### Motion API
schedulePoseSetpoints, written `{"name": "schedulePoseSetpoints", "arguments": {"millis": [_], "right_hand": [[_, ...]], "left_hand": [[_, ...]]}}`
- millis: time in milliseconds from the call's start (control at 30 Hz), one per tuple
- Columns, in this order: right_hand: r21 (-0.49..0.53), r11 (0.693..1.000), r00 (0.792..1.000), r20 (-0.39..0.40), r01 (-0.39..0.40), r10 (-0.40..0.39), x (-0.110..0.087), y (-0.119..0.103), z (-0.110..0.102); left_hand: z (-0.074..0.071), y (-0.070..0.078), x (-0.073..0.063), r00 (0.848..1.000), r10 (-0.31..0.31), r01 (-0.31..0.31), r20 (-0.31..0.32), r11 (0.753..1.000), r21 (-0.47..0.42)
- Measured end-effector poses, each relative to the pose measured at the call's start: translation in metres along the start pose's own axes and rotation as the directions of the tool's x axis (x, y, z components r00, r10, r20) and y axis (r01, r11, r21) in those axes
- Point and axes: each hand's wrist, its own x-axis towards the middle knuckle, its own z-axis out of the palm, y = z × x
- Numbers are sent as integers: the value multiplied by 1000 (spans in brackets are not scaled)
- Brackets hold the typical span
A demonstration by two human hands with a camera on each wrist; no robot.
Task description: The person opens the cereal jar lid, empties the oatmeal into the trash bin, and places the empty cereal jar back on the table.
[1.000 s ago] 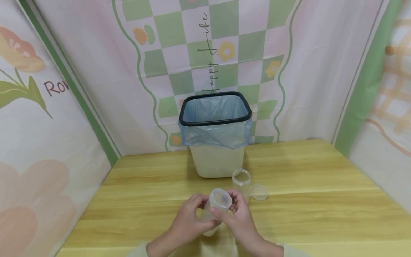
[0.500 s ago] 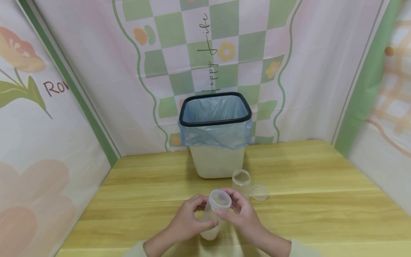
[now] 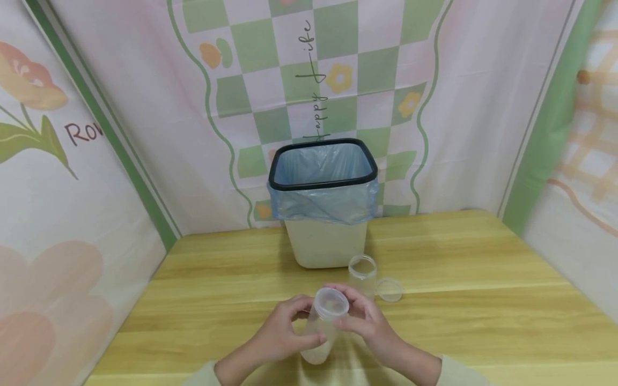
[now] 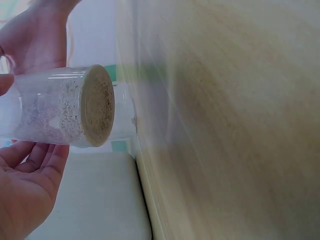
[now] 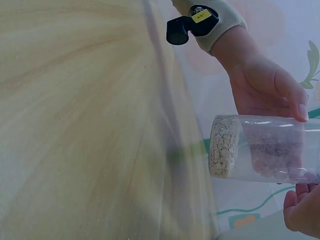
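Observation:
A clear lidded jar (image 3: 319,335) is held tilted over the near part of the table, its base toward the person. Pale oat-like flakes (image 5: 224,150) lie at its bottom, with fine crumbs on the wall. My left hand (image 3: 285,329) grips the jar's body, thumb across the near side. At the top, my right hand (image 3: 369,324) has its thumb and fingers around the edge by the translucent lid (image 3: 331,302). Behind the right hand stands a second clear jar (image 3: 362,276), uncovered, with a clear round lid (image 3: 390,289) lying flat to its right.
A cream waste bin (image 3: 328,241) with a black rim and blue bag (image 3: 323,206) stands at the back middle of the wooden table (image 3: 463,300). Printed curtains (image 3: 203,123) hang behind and at both sides.
The jar's base has come slightly toward the person. My right hand has shifted a little rightward around the lid's edge, while the left hand keeps its hold.

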Motion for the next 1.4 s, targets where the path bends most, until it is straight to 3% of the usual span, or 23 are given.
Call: {"name": "schedulePoseSetpoints", "arguments": {"millis": [200,333,500,633,767,1033,1400], "right_hand": [[-47,998,999,-25,34,-35,-2,2,0],[-75,996,992,-116,41,-50,-3,2,5],[-127,992,953,-300,3,-41,-1,2,15],[-159,987,927,-369,3,-62,0,5,23],[-160,987,909,-414,-12,-56,1,6,29],[-120,984,858,-510,-133,53,2,6,37],[-105,981,850,-519,-166,89,2,8,39]], "left_hand": [[0,0,0,999,7,-5,-54,999,33],[2,-1,0,993,17,-8,-117,997,73],[4,0,0,982,47,-22,-185,991,135],[7,0,1,974,69,-25,-216,979,201],[8,0,1,972,84,-27,-221,968,251],[10,3,0,972,106,-35,-212,949,314],[12,2,-1,971,131,-61,-200,944,324]]}}
